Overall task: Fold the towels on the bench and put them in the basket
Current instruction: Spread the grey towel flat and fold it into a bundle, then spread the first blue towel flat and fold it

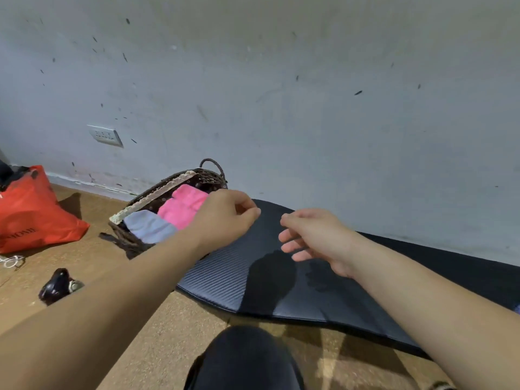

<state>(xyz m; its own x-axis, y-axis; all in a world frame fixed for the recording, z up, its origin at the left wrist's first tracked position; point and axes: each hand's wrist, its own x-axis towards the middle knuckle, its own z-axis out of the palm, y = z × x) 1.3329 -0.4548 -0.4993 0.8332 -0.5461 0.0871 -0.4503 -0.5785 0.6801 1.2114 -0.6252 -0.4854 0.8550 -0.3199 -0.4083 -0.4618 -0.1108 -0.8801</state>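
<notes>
Head view — outstretched left grip clenched, empty; right grip released — pink folded towel in woven brown basket, just beside left.

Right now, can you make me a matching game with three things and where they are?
Things:
1 pink towel
2 bag
3 socket

Places:
A on the wall
B in the basket
C on the floor

Pairs: 1-B, 2-C, 3-A

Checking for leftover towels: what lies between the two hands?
Only bare black bench between the left hand and right hand, seen in the head view.
</notes>
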